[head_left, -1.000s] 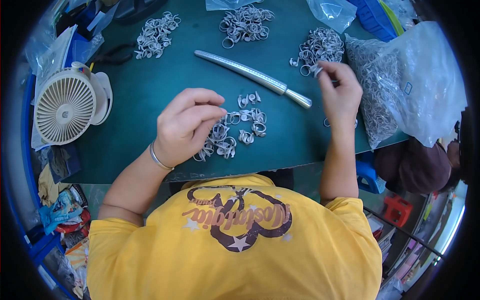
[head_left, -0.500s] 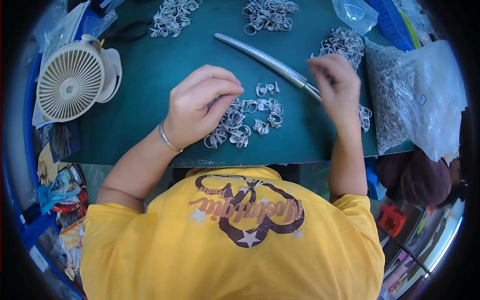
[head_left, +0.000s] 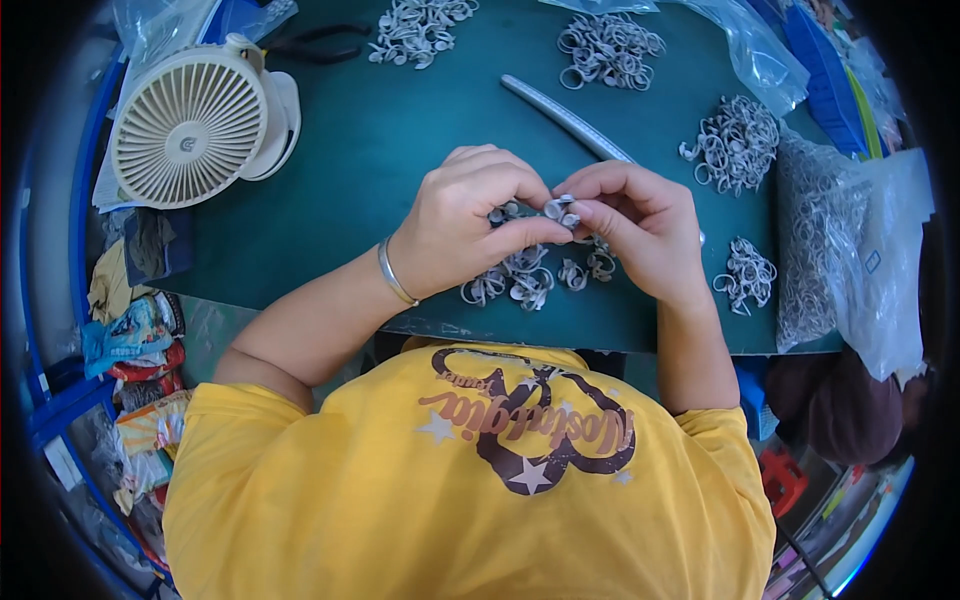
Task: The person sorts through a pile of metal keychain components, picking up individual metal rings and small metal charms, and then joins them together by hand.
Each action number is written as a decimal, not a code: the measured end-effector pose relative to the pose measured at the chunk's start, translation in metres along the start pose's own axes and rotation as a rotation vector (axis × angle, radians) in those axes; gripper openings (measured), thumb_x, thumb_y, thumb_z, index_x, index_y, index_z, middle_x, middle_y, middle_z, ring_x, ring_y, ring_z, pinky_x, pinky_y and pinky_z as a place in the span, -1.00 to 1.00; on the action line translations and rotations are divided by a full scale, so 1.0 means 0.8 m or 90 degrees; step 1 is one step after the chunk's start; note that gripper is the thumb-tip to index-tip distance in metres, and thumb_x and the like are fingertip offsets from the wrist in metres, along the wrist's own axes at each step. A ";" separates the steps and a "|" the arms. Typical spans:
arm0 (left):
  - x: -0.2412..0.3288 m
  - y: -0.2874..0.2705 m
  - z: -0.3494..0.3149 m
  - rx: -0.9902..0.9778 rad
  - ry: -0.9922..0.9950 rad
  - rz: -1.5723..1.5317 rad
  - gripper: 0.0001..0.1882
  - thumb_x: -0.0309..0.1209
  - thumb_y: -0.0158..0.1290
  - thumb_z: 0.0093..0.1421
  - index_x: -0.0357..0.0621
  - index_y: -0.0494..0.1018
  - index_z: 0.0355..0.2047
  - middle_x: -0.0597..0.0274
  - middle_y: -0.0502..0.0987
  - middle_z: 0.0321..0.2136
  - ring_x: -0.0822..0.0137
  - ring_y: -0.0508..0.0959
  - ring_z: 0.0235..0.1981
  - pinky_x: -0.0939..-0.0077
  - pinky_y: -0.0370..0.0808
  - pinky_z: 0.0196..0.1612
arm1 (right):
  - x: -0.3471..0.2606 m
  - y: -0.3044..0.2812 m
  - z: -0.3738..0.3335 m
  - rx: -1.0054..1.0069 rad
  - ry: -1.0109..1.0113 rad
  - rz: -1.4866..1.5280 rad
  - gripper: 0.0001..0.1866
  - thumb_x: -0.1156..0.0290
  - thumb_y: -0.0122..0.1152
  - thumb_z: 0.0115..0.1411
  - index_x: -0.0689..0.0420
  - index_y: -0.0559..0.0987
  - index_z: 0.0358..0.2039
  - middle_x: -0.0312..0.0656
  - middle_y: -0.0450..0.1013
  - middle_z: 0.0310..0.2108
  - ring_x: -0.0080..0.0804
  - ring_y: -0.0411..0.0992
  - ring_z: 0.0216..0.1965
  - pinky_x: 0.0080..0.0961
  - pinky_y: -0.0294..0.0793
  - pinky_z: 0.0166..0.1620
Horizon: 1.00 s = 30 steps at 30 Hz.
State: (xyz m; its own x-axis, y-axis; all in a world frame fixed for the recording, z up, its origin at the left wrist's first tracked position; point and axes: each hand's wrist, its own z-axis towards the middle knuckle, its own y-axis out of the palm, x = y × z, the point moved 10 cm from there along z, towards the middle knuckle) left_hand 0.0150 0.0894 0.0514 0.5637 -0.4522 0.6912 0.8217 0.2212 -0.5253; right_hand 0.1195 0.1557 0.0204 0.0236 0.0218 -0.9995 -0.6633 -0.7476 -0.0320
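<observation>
My left hand [head_left: 470, 215] and my right hand [head_left: 645, 225] meet over the near middle of the green table. Between their fingertips is a small grey metal ring [head_left: 562, 211] with a rounded, cup-like top, pinched from both sides. Just below the hands lies a loose group of similar grey rings [head_left: 528, 282], partly covered by my fingers. Beyond my right hand, a tapered metal ring mandrel [head_left: 560, 117] with marks along it rests on the table. My right hand hides its thicker end.
Piles of grey rings [head_left: 610, 52] lie at the far side, with more rings [head_left: 738, 145] to the right. A bulging clear bag of rings [head_left: 808, 240] stands at the right edge. At the left are a cream fan [head_left: 190, 125] and dark-handled pliers [head_left: 318, 46].
My right hand has moved left from beside the mandrel and joined my left hand, and a ring now shows between their fingertips. The whole view has shifted somewhat.
</observation>
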 end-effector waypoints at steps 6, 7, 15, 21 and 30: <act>0.003 -0.010 0.000 0.052 -0.005 -0.013 -0.80 -0.48 0.30 -0.09 -0.18 0.56 -0.41 0.22 0.58 -0.46 0.29 0.55 -0.44 0.50 0.41 -0.32 | 0.002 -0.001 0.000 -0.029 -0.069 -0.025 -0.87 0.62 0.21 0.12 0.30 0.57 -0.28 -0.20 0.48 -0.28 -0.56 0.46 -0.26 -0.68 0.48 -0.25; 0.002 -0.009 0.000 0.051 -0.001 0.001 -0.81 -0.49 0.29 -0.07 -0.18 0.56 -0.41 0.22 0.58 -0.47 0.29 0.54 -0.45 0.49 0.41 -0.33 | -0.001 -0.001 -0.001 -0.020 -0.085 -0.017 -0.87 0.60 0.20 0.13 0.30 0.58 -0.27 -0.20 0.48 -0.28 -0.57 0.46 -0.27 -0.69 0.48 -0.26; 0.004 -0.006 -0.002 0.045 0.029 0.018 -0.84 -0.50 0.26 -0.05 -0.17 0.55 -0.41 0.23 0.56 -0.49 0.29 0.53 -0.47 0.48 0.40 -0.34 | 0.002 -0.001 -0.004 -0.023 -0.058 -0.050 -0.87 0.52 0.16 0.21 0.27 0.60 -0.27 -0.24 0.53 -0.45 -0.61 0.47 -0.46 -0.70 0.47 -0.40; 0.005 -0.005 -0.001 0.038 0.033 0.018 -0.86 -0.50 0.26 -0.04 -0.16 0.55 -0.42 0.23 0.56 -0.50 0.30 0.53 -0.47 0.49 0.40 -0.34 | -0.004 -0.002 -0.003 -0.018 -0.097 -0.078 -0.89 0.53 0.16 0.20 0.27 0.61 -0.31 -0.22 0.54 -0.49 -0.60 0.48 -0.51 -0.70 0.46 -0.46; 0.007 -0.006 -0.001 0.034 0.035 0.014 -0.86 -0.50 0.26 -0.04 -0.17 0.56 -0.42 0.24 0.56 -0.50 0.30 0.53 -0.47 0.48 0.40 -0.33 | -0.006 -0.001 -0.003 -0.029 -0.111 -0.092 -0.90 0.56 0.17 0.18 0.28 0.62 -0.33 -0.20 0.55 -0.49 -0.60 0.48 -0.52 -0.71 0.46 -0.46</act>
State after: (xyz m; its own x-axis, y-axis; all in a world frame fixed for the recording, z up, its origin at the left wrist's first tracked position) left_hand 0.0143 0.0852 0.0579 0.5768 -0.4930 0.6513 0.8137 0.2763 -0.5115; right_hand 0.1216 0.1547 0.0250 -0.0161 0.2412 -0.9703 -0.6284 -0.7573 -0.1778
